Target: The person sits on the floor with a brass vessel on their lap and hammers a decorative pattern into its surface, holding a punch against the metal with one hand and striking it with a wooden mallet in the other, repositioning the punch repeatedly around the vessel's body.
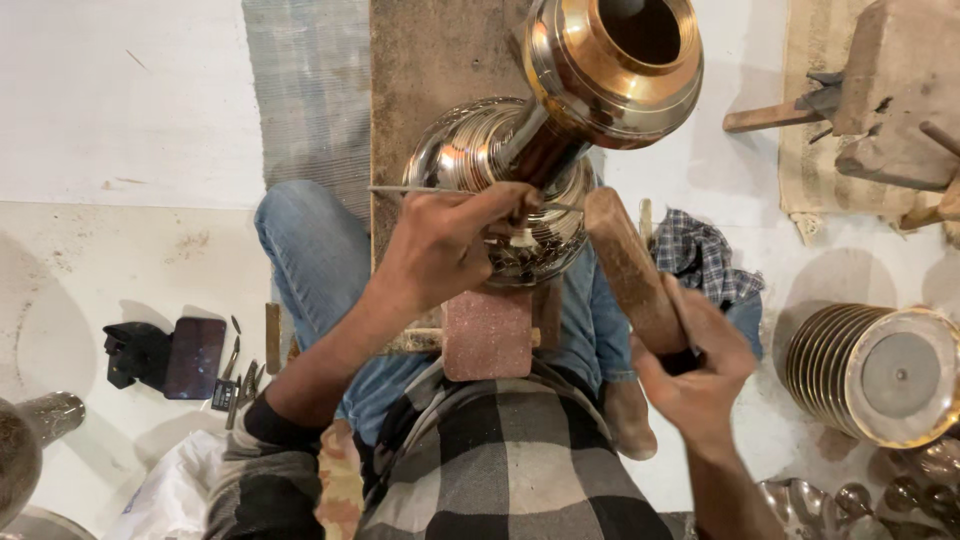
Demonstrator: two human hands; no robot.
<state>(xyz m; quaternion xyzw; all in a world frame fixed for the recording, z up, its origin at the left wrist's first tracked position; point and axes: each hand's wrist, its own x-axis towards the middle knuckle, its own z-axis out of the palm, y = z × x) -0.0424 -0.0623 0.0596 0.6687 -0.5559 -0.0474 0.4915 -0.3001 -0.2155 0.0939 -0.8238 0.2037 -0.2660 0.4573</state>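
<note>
My left hand (450,235) sits right against the shiny metal pot (520,180), so there is no room between them. My right hand (695,375) holds a wooden mallet (632,268) just beside the pot. My knees crowd the space under both hands. The white floor (120,110) far to my left is open. Small tools (240,375) and a dark phone (193,357) block the floor near my left knee. A ribbed metal pot (870,372) and a wooden block (895,85) stand in the way on my right.

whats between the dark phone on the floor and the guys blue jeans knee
In the head view, a small cluster of thin metal tools and a short wooden stick lie on the white floor between the phone and the jeans knee.
</note>
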